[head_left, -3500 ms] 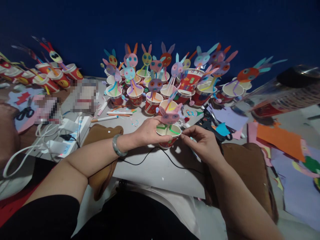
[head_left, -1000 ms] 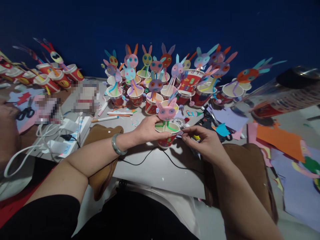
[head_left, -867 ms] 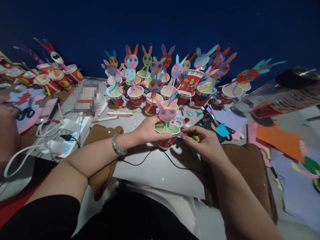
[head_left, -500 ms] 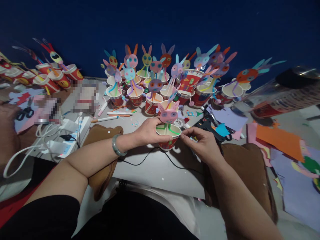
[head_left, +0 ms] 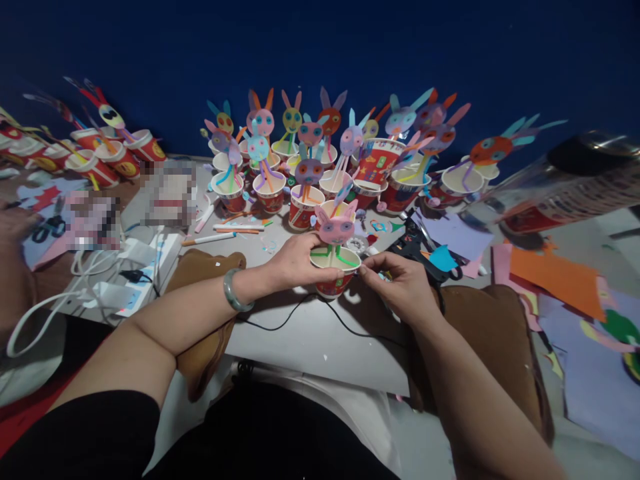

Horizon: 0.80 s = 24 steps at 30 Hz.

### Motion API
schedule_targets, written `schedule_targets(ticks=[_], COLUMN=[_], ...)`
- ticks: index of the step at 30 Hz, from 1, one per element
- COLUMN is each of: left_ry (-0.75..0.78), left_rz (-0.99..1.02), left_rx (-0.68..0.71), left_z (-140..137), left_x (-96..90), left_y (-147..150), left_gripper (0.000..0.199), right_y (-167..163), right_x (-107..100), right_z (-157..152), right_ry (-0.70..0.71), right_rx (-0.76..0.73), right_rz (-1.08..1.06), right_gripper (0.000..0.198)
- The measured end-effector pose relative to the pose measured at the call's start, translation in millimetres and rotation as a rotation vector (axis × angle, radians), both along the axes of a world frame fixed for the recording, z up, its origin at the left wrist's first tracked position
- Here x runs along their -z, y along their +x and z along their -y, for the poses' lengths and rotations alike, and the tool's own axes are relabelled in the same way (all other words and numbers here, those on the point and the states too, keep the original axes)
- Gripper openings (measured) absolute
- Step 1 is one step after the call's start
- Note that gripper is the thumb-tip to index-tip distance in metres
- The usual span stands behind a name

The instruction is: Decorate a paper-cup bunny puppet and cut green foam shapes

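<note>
While the left hand (head_left: pixel 296 264) wraps around a paper cup (head_left: pixel 336 285) with the thumb along its near side, the right hand (head_left: pixel 400 287) brings its thumb and forefinger close together just beside the cup's right rim. I cannot tell whether something small is pinched between these tips.

The cup stands above the near part of the grey table (head_left: pixel 305 357), in front of the other cups (head_left: pixel 303 219). It is round, red and printed outside, and whitish within. From it rises a flat paper head (head_left: pixel 336 231) of pink colour, with two pointed ears and round bluish eyes. Below the head are narrow bent green strips (head_left: pixel 348 257), which spread toward both sides inside the cup.

On the left wrist sits a smooth, pale green bracelet (head_left: pixel 238 291). Two brown cushions (head_left: pixel 493 347) of soft-looking cloth lie under the forearms, and a thin black cable (head_left: pixel 273 329) curves over the smooth table. At the right, flat orange paper (head_left: pixel 555 280) has an uneven edge.

Compared with half a second ago, the pink head stands a little higher: its mouth is now visible, and more of the green strips shows below it. The left hand keeps its hold on the cup, and the right fingertips remain beside the rim.
</note>
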<state>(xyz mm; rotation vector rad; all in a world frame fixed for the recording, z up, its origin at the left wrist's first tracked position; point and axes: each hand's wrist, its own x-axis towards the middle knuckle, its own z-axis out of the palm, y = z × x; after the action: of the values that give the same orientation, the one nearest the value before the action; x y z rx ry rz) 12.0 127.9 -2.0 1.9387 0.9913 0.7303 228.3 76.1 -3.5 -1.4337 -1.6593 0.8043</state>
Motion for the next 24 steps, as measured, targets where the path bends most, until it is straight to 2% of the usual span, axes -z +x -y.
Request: schedule_targets(ticks=[9,15,24], left_ry=[-0.114,-0.079,-0.052], left_rz=[0.08,0.009,0.084], left_rx=[-0.005,-0.015,-0.008], left_z=[-4,-7,-8], left_x=[0.4,1.7,5.7], left_y=[-1,-2,-2], left_gripper=[0.056,0.058,0.067], right_y=[8,15,17], right_x=[2,7,8], right_z=[-2,-4,-5], right_ry=[-0.018,0.005,0.03], right_rx=[-0.015,0.034,0.049], right_rz=[-0.034,-0.07,-0.077], right_gripper=[0.019,0.018,0.021])
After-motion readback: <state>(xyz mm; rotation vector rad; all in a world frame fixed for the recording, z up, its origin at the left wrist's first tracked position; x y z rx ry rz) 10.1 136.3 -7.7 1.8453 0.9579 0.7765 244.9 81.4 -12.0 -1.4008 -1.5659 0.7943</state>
